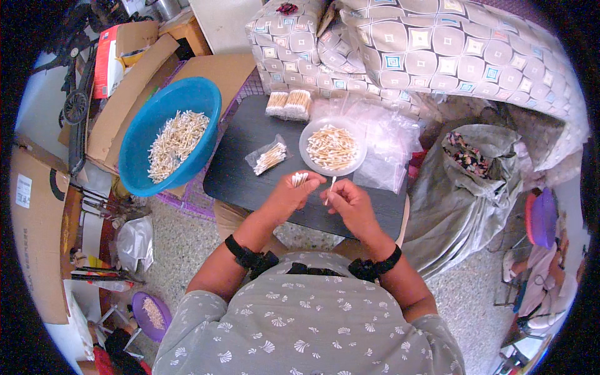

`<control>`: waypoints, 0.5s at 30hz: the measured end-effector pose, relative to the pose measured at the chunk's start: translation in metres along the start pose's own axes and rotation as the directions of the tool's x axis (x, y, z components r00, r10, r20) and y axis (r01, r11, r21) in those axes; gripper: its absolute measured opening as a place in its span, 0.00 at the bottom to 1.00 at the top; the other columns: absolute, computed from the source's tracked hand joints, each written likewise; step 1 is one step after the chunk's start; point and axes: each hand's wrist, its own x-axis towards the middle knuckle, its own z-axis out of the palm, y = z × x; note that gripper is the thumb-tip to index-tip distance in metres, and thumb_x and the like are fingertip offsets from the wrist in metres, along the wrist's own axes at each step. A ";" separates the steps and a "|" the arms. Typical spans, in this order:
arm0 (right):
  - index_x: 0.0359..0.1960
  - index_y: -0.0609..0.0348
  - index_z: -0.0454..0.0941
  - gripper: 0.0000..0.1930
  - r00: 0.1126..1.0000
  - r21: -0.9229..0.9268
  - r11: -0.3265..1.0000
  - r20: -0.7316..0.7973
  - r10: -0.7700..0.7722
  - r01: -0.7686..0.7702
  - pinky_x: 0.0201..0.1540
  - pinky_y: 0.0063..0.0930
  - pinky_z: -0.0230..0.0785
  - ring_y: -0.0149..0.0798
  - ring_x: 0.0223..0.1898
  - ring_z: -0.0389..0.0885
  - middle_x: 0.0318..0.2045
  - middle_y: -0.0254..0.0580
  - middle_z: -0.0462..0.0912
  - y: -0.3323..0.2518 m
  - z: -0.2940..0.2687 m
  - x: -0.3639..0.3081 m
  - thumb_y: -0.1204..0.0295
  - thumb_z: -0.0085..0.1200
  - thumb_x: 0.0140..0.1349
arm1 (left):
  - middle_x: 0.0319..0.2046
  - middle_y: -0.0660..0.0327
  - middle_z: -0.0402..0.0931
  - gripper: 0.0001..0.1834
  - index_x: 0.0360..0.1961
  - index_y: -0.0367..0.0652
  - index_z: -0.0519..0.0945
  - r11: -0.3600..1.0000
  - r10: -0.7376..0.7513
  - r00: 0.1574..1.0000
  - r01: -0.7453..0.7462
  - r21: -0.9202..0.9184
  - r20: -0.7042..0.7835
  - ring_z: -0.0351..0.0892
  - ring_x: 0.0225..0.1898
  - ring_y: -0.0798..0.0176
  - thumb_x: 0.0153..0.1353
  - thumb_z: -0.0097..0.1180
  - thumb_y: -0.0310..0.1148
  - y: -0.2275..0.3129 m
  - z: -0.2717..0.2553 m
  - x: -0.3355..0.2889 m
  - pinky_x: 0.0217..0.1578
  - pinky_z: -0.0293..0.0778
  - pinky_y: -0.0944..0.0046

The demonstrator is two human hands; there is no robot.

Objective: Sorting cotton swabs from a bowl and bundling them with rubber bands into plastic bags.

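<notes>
Over the near part of a dark tabletop (240, 178), my left hand (292, 195) is closed around a small bunch of cotton swabs (299, 179), white tips showing above the fingers. Just right of it, my right hand (347, 203) pinches one cotton swab (330, 187) upright. Beyond both hands stands a round white bowl (304, 152) heaped with cotton swabs (334, 148). A clear bag partly filled with cotton swabs (270, 157) lies left of the bowl. Full packs of cotton swabs (289, 105) sit at the far edge.
A large blue basin (134, 164) of loose cotton swabs stands left of the table, beside cardboard (134, 94). Clear plastic bags (390, 140) are piled right of the bowl. A patterned sofa (431, 53) lies beyond, a grey sack (462, 206) at right, a purple basin (139, 307) lower left.
</notes>
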 end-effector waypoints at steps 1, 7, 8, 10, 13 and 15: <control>0.32 0.58 0.72 0.06 0.997 0.058 0.995 0.038 0.074 -0.077 0.28 0.19 0.65 0.23 0.27 0.70 0.26 0.30 0.76 -0.004 0.003 -0.001 0.70 0.52 0.62 | 0.20 0.73 0.71 0.12 0.39 0.45 0.80 0.998 0.017 1.000 -0.015 -0.062 0.023 0.62 0.18 0.79 0.63 0.53 0.42 0.002 0.000 -0.001 0.17 0.57 0.74; 0.30 0.58 0.71 0.07 0.994 -0.025 1.000 0.108 -0.008 0.011 0.27 0.20 0.65 0.23 0.24 0.70 0.24 0.29 0.75 0.010 0.003 -0.002 0.69 0.54 0.61 | 0.21 0.73 0.74 0.13 0.40 0.44 0.82 0.998 -0.017 0.995 0.024 -0.060 0.102 0.62 0.18 0.80 0.63 0.53 0.40 0.009 0.004 -0.004 0.18 0.58 0.77; 0.30 0.58 0.71 0.07 0.994 -0.024 1.000 0.107 -0.008 0.010 0.27 0.20 0.65 0.23 0.24 0.70 0.24 0.29 0.75 0.013 0.003 -0.002 0.69 0.54 0.61 | 0.21 0.73 0.74 0.12 0.39 0.44 0.82 0.998 -0.014 0.994 0.021 -0.061 0.108 0.62 0.18 0.80 0.63 0.53 0.40 0.007 0.005 -0.004 0.18 0.58 0.77; 0.29 0.58 0.70 0.08 0.996 -0.081 0.997 0.087 0.002 0.005 0.27 0.19 0.65 0.23 0.24 0.69 0.24 0.29 0.75 0.018 0.002 -0.002 0.69 0.54 0.61 | 0.21 0.74 0.73 0.13 0.37 0.44 0.82 0.999 -0.006 0.994 0.010 -0.035 0.111 0.61 0.18 0.80 0.63 0.53 0.41 0.006 0.007 -0.005 0.18 0.57 0.76; 0.30 0.59 0.72 0.07 0.997 -0.001 0.999 0.064 0.037 -0.037 0.27 0.19 0.65 0.23 0.25 0.70 0.25 0.30 0.75 0.015 0.004 -0.003 0.69 0.54 0.61 | 0.20 0.75 0.73 0.13 0.34 0.45 0.81 0.999 0.002 0.993 0.003 -0.044 0.120 0.61 0.18 0.80 0.63 0.52 0.42 0.001 0.007 -0.003 0.18 0.56 0.76; 0.31 0.59 0.73 0.07 0.996 0.033 0.998 0.067 0.057 -0.059 0.27 0.19 0.65 0.23 0.25 0.71 0.25 0.30 0.76 0.010 0.006 -0.004 0.69 0.54 0.61 | 0.20 0.75 0.72 0.12 0.33 0.45 0.81 0.997 0.002 0.992 0.008 -0.079 0.128 0.61 0.18 0.80 0.62 0.53 0.42 0.000 0.007 -0.002 0.18 0.56 0.76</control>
